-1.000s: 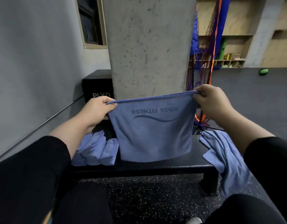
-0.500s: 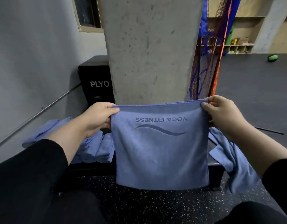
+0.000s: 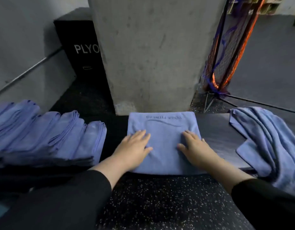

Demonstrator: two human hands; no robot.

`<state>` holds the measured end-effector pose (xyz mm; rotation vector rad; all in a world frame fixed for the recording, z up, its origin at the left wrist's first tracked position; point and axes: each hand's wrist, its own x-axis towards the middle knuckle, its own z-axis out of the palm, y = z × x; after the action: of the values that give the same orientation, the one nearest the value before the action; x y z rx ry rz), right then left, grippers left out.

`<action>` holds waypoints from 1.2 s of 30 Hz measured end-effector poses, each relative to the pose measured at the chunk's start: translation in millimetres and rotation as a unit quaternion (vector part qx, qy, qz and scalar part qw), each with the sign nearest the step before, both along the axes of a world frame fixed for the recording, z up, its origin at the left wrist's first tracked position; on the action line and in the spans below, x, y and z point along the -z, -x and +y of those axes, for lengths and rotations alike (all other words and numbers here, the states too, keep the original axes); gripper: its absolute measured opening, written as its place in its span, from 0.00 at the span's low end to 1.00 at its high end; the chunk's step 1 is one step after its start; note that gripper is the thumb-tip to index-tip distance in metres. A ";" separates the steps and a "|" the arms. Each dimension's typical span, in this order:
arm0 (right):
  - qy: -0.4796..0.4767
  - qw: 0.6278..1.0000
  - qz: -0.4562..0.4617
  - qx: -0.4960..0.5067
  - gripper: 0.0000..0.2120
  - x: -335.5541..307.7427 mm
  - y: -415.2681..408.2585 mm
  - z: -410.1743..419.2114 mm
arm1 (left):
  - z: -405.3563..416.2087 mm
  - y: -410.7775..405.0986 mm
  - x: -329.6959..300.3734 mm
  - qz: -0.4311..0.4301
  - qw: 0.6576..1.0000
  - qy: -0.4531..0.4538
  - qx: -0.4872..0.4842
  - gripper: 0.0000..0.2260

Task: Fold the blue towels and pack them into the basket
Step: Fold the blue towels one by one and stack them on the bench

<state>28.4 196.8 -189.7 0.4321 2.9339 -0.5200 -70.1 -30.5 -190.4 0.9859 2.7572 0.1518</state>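
Both hands, left hand [image 3: 135, 147] and right hand [image 3: 195, 146], lie flat with fingers released on the folded blue towel [image 3: 163, 127] on the bench [image 3: 216, 135]. Folded towels [image 3: 63, 130] stand in a row at left; an unfolded towel [image 3: 268, 138] lies at right.

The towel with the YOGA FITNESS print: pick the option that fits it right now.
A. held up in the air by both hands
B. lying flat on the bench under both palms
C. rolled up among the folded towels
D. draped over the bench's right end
B: the printed towel lies flat on the bench, with the left hand and right hand pressed open on it.
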 end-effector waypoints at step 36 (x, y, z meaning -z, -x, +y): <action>0.010 0.986 0.147 -0.076 0.04 7.6 -62.0 51.3 | -43.3 -45.7 -0.2 0.036 0.991 0.013 0.129 0.38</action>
<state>90.4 248.1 -197.3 0.1339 3.2023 -0.6422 -24.4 -73.8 -190.2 1.3525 2.6543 0.0399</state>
